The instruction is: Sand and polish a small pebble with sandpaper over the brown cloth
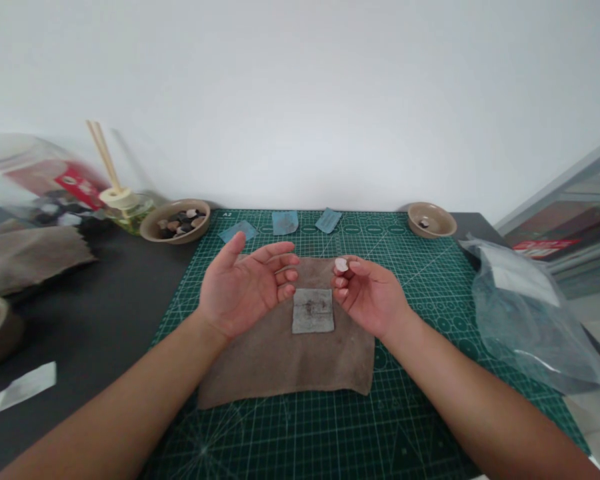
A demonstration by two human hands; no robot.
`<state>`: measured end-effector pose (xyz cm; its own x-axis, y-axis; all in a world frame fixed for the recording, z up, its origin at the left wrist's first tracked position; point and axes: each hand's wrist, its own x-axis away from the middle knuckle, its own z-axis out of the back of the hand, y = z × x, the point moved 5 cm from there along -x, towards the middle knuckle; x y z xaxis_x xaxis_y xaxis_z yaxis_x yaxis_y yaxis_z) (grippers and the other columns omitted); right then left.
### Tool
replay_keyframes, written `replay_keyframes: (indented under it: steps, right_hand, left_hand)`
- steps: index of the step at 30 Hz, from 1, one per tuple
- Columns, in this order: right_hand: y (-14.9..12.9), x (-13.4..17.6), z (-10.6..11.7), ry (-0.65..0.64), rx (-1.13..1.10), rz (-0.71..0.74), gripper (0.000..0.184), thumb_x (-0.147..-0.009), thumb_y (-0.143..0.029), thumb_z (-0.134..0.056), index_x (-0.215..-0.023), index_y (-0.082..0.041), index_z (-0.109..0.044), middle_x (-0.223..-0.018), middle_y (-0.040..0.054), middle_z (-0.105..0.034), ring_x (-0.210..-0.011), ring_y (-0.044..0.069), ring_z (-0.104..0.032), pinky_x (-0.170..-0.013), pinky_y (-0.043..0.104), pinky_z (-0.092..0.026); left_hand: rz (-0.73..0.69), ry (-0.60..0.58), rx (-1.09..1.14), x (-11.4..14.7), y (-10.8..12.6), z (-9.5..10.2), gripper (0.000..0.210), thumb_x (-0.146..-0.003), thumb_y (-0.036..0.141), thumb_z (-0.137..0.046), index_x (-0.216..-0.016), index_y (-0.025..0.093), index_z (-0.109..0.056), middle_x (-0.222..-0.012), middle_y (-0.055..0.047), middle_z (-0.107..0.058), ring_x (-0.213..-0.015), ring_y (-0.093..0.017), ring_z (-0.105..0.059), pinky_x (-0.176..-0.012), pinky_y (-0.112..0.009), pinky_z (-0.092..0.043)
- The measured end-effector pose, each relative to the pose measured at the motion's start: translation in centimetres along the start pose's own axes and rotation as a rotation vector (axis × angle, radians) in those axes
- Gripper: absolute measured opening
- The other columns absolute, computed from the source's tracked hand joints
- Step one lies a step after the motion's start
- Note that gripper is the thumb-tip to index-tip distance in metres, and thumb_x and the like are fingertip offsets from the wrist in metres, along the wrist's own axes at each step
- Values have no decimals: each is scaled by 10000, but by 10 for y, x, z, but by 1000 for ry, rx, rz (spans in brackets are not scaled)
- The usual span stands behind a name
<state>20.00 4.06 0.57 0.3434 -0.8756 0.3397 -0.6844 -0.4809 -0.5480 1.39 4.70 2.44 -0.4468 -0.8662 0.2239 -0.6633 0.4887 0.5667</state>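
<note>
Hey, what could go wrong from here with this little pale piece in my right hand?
The small pale piece could slip: your right hand has it in just a pinch, and your open left hand isn't supporting it. Also, the grey square bears dark marks, so it might smudge the piece if they touch.

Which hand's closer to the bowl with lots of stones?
Left. The left hand is right of the bowl, nearer the camera; the right hand is much farther right.
</note>
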Motion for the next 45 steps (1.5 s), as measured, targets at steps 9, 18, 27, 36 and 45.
replay_keyframes:
  steps: [9, 18, 27, 36, 45]
  right_hand:
    - [1, 0, -1, -71, -4, 35, 160, -656, -166, -772, -790, -142, -688, -732, -5, -667, -599, 101, -605, -481, 179, -510]
    - [1, 1, -2, -102, -2, 38, 156, -668, -180, -785, -794, -158, -695, -738, -11, -679, -603, 98, -612, -493, 182, -526]
    - [0, 1, -3, -122, 21, 38, 176, -657, -191, -798, -791, -144, -694, -731, -8, -660, -598, 91, -602, -498, 173, -529]
    - [0, 2, -4, -135, 46, 52, 147, -682, -200, -779, -789, -144, -695, -733, -3, -656, -609, 92, -593, -509, 179, -523]
    - [0, 2, -4, -131, 65, 60, 164, -676, -205, -782, -796, -145, -688, -729, -7, -663, -604, 93, -600, -504, 182, -520]
  left_hand:
    - [16, -48, -9, 1, -2, 1, 726, -1004, 607, -272, -1075, 69, -754, -979, -172, -721, -823, -262, -662, -687, -378, -590]
    - [13, -84, -20, 2, -2, -1, 728, -1007, 608, -266, -1092, 74, -753, -994, -170, -716, -834, -263, -660, -695, -379, -591]
    - [8, -71, -30, 2, -2, -2, 723, -1003, 615, -280, -1076, 74, -755, -980, -170, -712, -832, -259, -663, -682, -375, -593]
    - [9, -67, -33, 3, -2, -2, 723, -1001, 617, -282, -1076, 77, -755, -988, -165, -710, -816, -259, -659, -677, -378, -590]
    - [2, -79, -60, 2, -2, -2, 658, -989, 606, -356, -1086, 90, -753, -997, -150, -714, -830, -252, -660, -698, -367, -587]
